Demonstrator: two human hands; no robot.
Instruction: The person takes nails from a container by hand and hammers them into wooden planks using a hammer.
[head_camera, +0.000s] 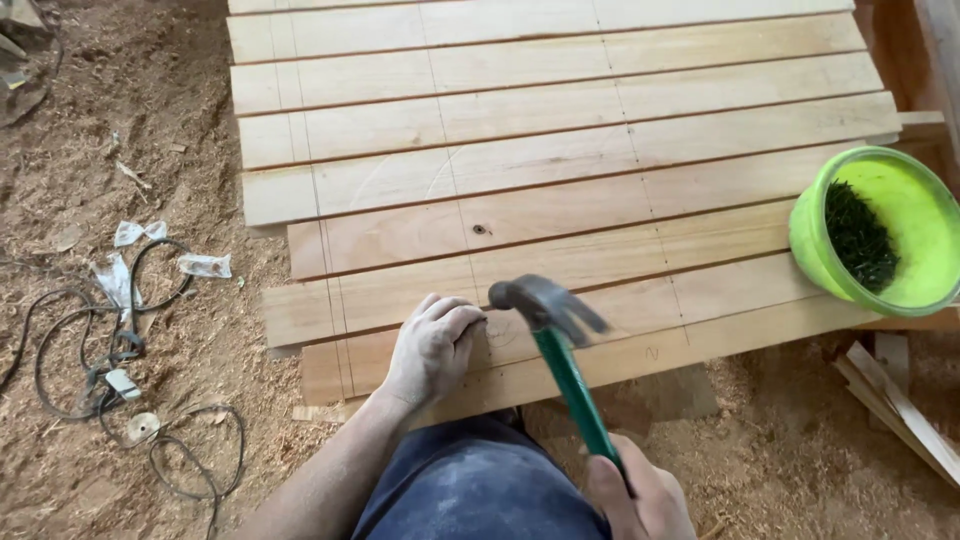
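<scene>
- Right hand (640, 500) grips the green handle of a claw hammer (555, 340), its head blurred above the near planks (560, 215).
- Left hand (432, 348) rests on a plank, fingertips pinched together; whether they hold a nail cannot be told.
- Lime-green bucket (905, 195) at the planks' right edge holds dark nails (858, 235).
- Cables (100, 350) lie on the sawdust floor, left.

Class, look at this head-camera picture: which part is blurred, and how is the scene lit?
Head view: the hammer head is smeared by motion blur, while the left hand, planks and green bucket stay sharp; light is soft and even, with only faint shadows.
</scene>
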